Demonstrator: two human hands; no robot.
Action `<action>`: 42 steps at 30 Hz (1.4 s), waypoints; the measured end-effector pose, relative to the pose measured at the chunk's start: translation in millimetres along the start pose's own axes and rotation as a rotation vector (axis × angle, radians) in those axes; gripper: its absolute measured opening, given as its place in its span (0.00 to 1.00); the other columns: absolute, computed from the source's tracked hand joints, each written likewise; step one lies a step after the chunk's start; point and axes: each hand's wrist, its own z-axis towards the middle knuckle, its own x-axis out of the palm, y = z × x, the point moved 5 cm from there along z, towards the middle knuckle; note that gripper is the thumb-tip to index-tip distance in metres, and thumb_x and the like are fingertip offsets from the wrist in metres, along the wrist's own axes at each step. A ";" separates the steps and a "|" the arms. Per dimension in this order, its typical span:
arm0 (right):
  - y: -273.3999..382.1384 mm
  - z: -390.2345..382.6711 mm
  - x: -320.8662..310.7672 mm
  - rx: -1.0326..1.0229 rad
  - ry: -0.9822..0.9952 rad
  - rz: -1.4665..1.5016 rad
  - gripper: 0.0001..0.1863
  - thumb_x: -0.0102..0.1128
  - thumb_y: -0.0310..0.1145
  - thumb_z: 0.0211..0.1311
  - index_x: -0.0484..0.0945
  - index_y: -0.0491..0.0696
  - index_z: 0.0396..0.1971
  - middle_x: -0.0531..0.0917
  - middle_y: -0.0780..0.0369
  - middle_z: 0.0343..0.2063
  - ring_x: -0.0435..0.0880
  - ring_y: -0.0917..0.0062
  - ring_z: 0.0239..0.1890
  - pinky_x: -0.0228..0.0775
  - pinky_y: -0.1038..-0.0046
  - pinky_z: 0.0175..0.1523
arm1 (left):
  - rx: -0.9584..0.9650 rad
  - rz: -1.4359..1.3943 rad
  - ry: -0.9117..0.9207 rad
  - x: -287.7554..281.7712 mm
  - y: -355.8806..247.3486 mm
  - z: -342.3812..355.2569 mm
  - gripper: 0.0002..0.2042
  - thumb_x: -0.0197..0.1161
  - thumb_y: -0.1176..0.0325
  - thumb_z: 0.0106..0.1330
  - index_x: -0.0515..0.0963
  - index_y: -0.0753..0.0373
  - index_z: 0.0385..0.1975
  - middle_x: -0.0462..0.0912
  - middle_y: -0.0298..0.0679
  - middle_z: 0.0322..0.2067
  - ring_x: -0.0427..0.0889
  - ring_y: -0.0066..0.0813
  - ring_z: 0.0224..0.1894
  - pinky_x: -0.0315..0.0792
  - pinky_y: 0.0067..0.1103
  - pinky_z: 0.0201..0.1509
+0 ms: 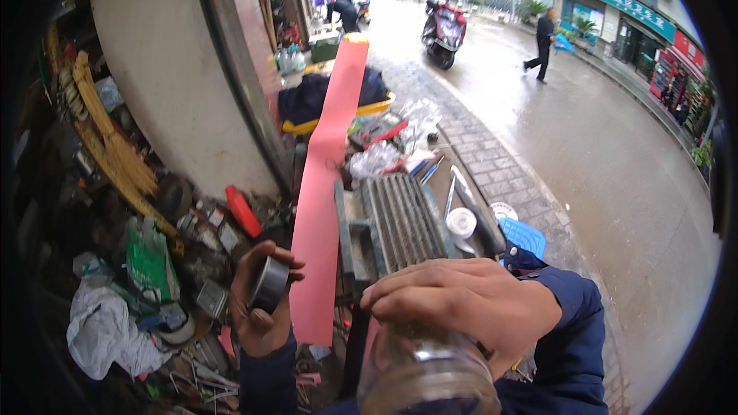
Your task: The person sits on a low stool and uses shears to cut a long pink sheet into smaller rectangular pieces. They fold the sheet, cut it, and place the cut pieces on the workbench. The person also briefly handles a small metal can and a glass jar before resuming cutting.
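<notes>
The left hand [261, 307] has its fingers curled shut around a grey tape roll [269, 284], thumb over the top edge. The right hand [469, 303] lies palm down, fingers bent and closed over the mouth of a clear jar [427, 376] directly beneath them. Between the two hands runs a long pink strip [327, 184], and just beyond the right fingertips stands a ribbed grey motor [396, 223], with a heap of scrap [146, 261] off past the left fingers.
</notes>
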 end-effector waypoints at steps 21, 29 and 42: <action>-103.6 -21.3 153.6 0.465 -0.084 0.538 0.46 0.78 0.35 0.48 0.65 0.40 0.67 0.82 0.49 0.49 0.85 0.58 0.51 0.77 0.64 0.56 | -0.018 0.139 0.350 16.5 -11.8 -19.4 0.45 0.83 0.50 0.51 0.69 0.73 0.62 0.79 0.52 0.54 0.80 0.45 0.59 0.72 0.37 0.66; -110.2 -19.2 149.9 0.410 -0.156 0.399 0.47 0.77 0.33 0.46 0.64 0.38 0.67 0.81 0.47 0.49 0.85 0.54 0.51 0.78 0.64 0.56 | -0.004 0.402 0.464 15.0 -9.6 -17.1 0.39 0.83 0.56 0.52 0.71 0.71 0.59 0.79 0.52 0.54 0.79 0.44 0.60 0.70 0.35 0.67; -114.4 -28.5 207.7 0.430 0.011 0.550 0.41 0.77 0.33 0.47 0.68 0.40 0.62 0.81 0.51 0.46 0.86 0.57 0.46 0.79 0.65 0.49 | -0.120 0.089 0.564 -25.5 1.5 -39.4 0.42 0.84 0.48 0.47 0.76 0.70 0.58 0.73 0.53 0.56 0.72 0.55 0.64 0.64 0.46 0.69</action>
